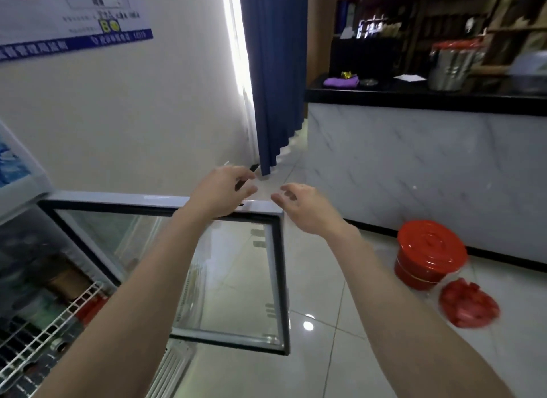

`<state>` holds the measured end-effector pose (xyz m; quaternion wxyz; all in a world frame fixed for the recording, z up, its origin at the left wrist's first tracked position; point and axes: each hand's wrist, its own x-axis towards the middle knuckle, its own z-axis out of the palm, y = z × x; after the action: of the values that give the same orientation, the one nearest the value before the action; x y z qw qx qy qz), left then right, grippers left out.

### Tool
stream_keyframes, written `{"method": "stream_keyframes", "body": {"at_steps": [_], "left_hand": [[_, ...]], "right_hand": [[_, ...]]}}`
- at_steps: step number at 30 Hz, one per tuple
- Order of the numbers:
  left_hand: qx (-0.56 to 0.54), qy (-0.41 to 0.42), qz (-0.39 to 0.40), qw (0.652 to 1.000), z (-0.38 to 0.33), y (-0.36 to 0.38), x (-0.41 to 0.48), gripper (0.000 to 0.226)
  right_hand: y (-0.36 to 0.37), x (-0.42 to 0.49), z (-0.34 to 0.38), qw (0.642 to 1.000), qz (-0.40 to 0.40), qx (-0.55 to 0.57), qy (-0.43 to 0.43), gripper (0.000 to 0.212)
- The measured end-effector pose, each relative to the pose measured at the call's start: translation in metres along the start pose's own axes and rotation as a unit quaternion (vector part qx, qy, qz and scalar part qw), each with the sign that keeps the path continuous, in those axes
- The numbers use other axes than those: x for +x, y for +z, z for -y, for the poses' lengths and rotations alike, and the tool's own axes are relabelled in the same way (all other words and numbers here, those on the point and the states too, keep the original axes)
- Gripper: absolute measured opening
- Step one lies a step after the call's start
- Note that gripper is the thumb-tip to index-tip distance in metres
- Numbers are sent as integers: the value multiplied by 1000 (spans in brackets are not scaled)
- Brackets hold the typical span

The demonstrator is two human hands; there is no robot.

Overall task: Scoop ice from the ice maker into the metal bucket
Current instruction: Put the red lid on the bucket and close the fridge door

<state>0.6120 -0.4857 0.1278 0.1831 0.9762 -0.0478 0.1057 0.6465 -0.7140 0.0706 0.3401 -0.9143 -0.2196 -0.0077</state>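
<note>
The metal bucket, with a red rim on top, stands on the black counter at the far right. Both my arms reach forward over the open glass door of a cooler on my left. My left hand hovers at the door's top edge with its fingers loosely curled, and a thin dark streak shows by its fingertips. Just right of the door's corner, my right hand hangs in the air with relaxed fingers and holds nothing. No scoop or ice is visible.
A red lidded bucket and a clear bag of red pieces sit on the tiled floor against the marble counter front. A blue curtain hangs ahead. White wire shelves show inside the cooler.
</note>
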Motion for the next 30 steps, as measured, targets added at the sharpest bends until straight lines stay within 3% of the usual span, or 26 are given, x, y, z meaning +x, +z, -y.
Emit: {"method": "stream_keyframes", "body": {"at_steps": [8,23,30], "left_hand": [[-26,71,49,996,-100,55,74,42],[-98,113,96,984,-312,197,229,50],[-107,130,122,978,-351,238,295,52]], "right_hand": [[-93,-10,-112,995,-84,-9,56,65],[-288,-41,-343,977,-143,-16,156,69],[-337,-29,-400,971,-162,-16,174,69]]}}
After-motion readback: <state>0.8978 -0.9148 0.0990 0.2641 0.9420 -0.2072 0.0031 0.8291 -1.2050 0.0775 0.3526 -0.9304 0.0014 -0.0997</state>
